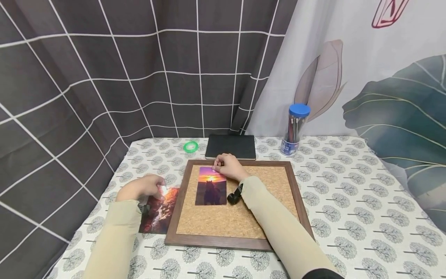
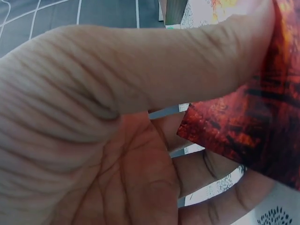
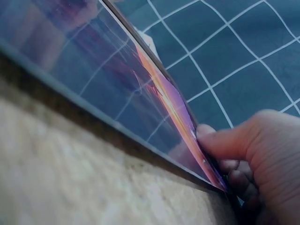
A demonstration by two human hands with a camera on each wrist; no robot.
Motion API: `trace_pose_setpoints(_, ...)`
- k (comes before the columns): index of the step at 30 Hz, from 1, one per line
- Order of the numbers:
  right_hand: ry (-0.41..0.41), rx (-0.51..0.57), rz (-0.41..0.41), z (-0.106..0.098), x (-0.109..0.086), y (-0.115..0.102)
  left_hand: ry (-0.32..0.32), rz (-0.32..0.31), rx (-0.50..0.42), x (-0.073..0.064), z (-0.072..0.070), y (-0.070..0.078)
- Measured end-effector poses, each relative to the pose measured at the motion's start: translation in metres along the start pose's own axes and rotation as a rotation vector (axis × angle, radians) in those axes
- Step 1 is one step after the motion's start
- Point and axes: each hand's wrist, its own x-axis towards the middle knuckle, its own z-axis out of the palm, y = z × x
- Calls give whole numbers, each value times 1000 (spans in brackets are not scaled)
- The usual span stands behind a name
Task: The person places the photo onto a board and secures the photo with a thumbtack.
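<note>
A photo print of a horse under a purple and orange sunset [image 1: 211, 190] lies over the left part of a wood-framed cork board [image 1: 244, 221]. My right hand [image 1: 230, 166] is at its top right corner; the right wrist view shows the thumb [image 3: 220, 140] and curled fingers pinching the print's edge. Left of the board, my left hand [image 1: 144, 186] holds a second photo print, red and orange [image 1: 158, 217]. Its thumb [image 2: 187, 61] lies across the print's face in the left wrist view, with the other fingers behind. That print overlaps the frame's left side in the head view.
Behind the board lie a black notebook [image 1: 230, 147] and a green roll of tape [image 1: 191, 146]. A clear jar of pencils with a blue lid [image 1: 295, 128] stands at the back right. Curtains [image 1: 181, 50] hang along the back and left of the tree-patterned tablecloth [image 1: 348, 193].
</note>
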Motion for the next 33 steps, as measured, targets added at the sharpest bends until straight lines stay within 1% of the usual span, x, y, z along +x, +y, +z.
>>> trace_pose_setpoints(2, -10, 12, -5, -1, -1, -1, -9, 7, -19, -1, -1, -1)
trace_pose_setpoints(4, -31, 27, -10, -4, -2, -2, -23, 27, -34, -1, -2, -4)
trace_pose_setpoints(7, -75, 37, -34, -11, -4, -4, -34, 95, -11, -1, -8, -9)
trace_pose_setpoints(10, -119, 30, -68, -20, -6, -9, -31, 137, -19, -2, -16, -13)
trace_pose_setpoints(12, -140, 27, -74, -27, -7, -11, -29, 163, -31, -3, -22, -14)
trace_pose_setpoints(16, -197, 46, -70, -41, -12, -12, -45, 183, -74, -7, -36, -12)
trace_pose_setpoints(19, -237, 21, -120, -54, -19, -9, -43, 190, -143, -13, -48, -10)
trace_pose_setpoints(21, -247, -25, -175, -64, -24, -6, -17, 190, -187, -17, -58, -8)
trace_pose_setpoints(22, -246, -38, -199, -70, -28, -4, 5, 191, -207, -18, -63, -6)
trace_pose_setpoints(25, -218, -54, -245, -90, -40, 7, 80, 214, -228, -16, -71, 4)
trace_pose_setpoints(27, -194, -35, -221, -104, -51, 17, 130, 232, -236, -10, -70, 12)
trace_pose_setpoints(30, -131, 1, -161, -124, -68, 37, 186, 293, -243, 6, -61, 27)
trace_pose_setpoints(33, -68, 24, -86, -144, -86, 56, 188, 353, -275, 23, -47, 43)
